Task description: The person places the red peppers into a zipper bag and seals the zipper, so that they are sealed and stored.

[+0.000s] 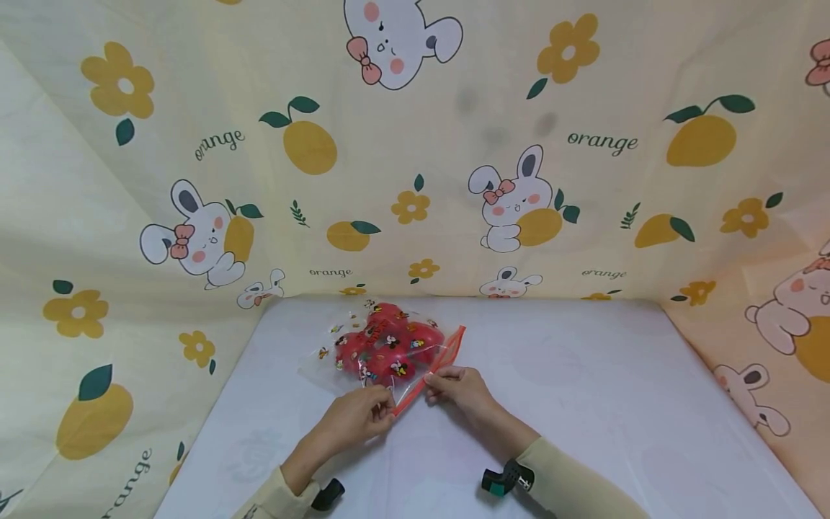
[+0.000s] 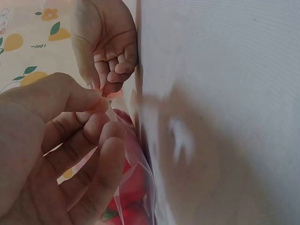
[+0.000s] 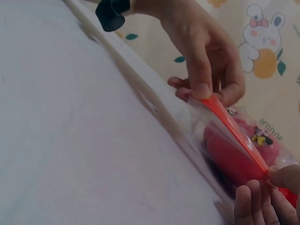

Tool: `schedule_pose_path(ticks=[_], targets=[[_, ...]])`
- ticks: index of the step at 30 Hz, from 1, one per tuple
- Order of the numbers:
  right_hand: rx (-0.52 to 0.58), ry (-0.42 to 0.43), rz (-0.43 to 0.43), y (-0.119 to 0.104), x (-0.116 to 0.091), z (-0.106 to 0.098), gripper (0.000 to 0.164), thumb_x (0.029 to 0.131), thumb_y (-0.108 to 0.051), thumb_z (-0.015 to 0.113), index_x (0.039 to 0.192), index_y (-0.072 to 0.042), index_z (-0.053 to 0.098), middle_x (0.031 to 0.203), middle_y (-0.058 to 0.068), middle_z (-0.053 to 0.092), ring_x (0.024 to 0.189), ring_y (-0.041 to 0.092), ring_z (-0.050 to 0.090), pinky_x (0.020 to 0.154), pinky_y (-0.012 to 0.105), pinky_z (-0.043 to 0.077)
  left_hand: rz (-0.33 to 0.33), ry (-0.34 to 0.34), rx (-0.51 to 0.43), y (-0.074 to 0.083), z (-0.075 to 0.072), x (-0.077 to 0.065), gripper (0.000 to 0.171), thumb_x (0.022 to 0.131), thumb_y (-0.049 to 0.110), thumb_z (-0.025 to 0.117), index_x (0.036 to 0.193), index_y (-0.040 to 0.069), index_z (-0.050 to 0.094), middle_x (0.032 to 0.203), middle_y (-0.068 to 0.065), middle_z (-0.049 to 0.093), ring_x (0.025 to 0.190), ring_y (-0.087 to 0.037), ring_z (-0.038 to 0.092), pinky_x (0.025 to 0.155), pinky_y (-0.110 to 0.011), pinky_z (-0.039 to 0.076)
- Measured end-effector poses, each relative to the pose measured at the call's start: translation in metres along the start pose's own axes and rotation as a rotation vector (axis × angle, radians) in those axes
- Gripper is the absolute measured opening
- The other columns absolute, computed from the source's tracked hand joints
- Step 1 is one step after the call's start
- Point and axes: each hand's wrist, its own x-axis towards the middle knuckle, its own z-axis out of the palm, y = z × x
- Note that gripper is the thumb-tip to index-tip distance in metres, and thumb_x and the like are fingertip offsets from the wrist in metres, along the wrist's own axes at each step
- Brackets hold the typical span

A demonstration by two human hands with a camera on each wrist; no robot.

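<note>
A clear zip bag (image 1: pixel 324 369) printed with small cartoon figures lies on the white table, with several rounded red things (image 1: pixel 387 344) inside. A bit of green shows on one of them in the left wrist view. Along the bag's near right edge runs a red-orange zip strip (image 1: pixel 452 347). My left hand (image 1: pixel 355 419) pinches the strip's near end between thumb and index finger, its other fingers loosely bent. Further up the same strip, my right hand (image 1: pixel 468 393) grips it between thumb and fingers. The seal itself is partly hidden under the fingertips.
The white table (image 1: pixel 583 404) extends to both sides of the bag. Behind and beside it hangs a cream cloth (image 1: pixel 441 144) printed with rabbits, oranges and flowers. Dark wrist-worn devices (image 1: pixel 509 478) sit at both sleeves.
</note>
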Motion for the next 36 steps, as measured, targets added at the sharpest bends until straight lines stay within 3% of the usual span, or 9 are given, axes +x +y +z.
schedule_pose_path(ticks=[10, 27, 36], targets=[[-0.028, 0.015, -0.012, -0.004, 0.006, -0.013, 0.024, 0.099, -0.011, 0.078, 0.108, 0.011, 0.074, 0.086, 0.011, 0.078, 0.076, 0.016, 0.077, 0.078, 0.032, 0.064, -0.003, -0.018, -0.029, -0.001, -0.003, -0.001, 0.017, 0.091, 0.014, 0.076, 0.09, 0.026, 0.065, 0.088, 0.015, 0.058, 0.081, -0.009, 0.058, 0.067, -0.024, 0.046], [-0.047, 0.125, -0.016, -0.014, 0.016, -0.039, 0.025, 0.097, -0.012, 0.081, 0.107, 0.01, 0.075, 0.088, 0.015, 0.078, 0.076, 0.018, 0.076, 0.076, 0.032, 0.064, -0.005, -0.027, -0.049, -0.006, -0.003, -0.002, 0.016, 0.092, 0.014, 0.076, 0.091, 0.026, 0.066, 0.088, 0.016, 0.059, 0.081, -0.007, 0.057, 0.068, -0.025, 0.047], [-0.095, 0.195, -0.009, -0.019, 0.018, -0.061, 0.03, 0.099, -0.013, 0.079, 0.114, 0.012, 0.073, 0.09, 0.015, 0.079, 0.078, 0.019, 0.076, 0.075, 0.03, 0.063, -0.017, -0.042, -0.062, -0.008, -0.002, -0.006, 0.017, 0.094, 0.016, 0.077, 0.091, 0.027, 0.064, 0.09, 0.017, 0.059, 0.08, -0.005, 0.057, 0.068, -0.024, 0.048]])
